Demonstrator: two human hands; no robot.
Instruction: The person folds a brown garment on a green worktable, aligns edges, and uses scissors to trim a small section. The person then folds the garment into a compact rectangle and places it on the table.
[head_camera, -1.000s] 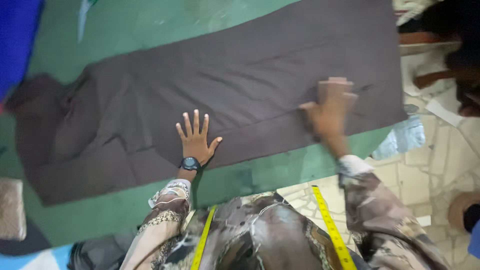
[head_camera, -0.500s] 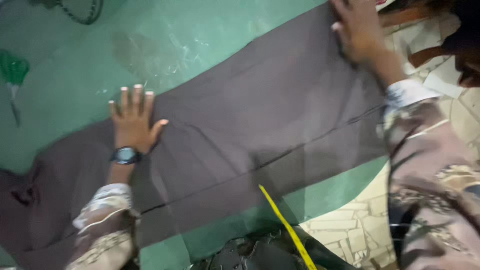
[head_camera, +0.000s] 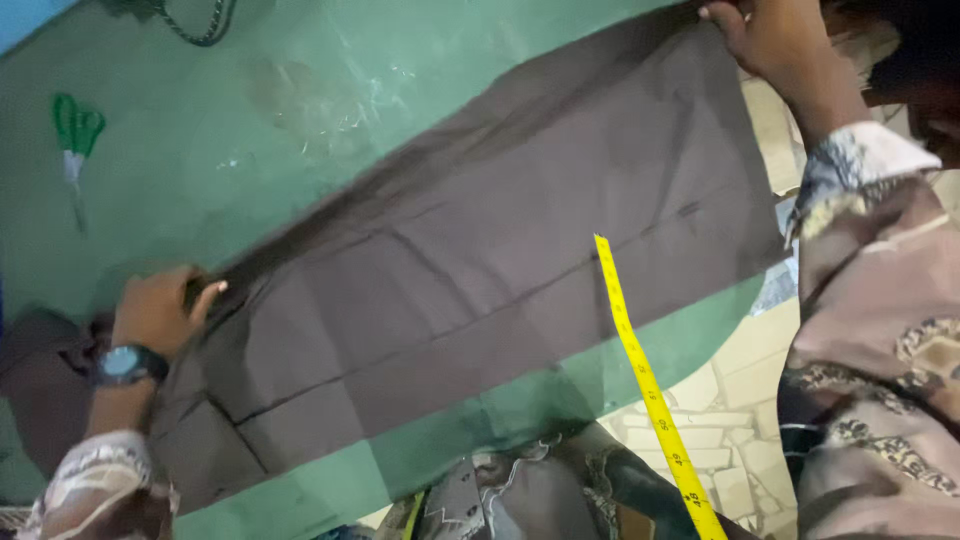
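While both hands grip it, readings follow.
Cloth axis: brown cloth (head_camera: 480, 290) runs lower left to upper right on green mat (head_camera: 330, 120).
Left hand (head_camera: 160, 310): clenched on far edge.
Right hand (head_camera: 760, 35): pinching upper-right corner.
Change: both were flat, palms down.
Surroundings: green scissors (head_camera: 75, 135) upper left; yellow measuring tape (head_camera: 645, 385) overhangs cloth.

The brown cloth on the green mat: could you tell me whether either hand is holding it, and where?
Both. The left hand grips the brown cloth at its far edge near the left end; the right hand grips its far right corner.
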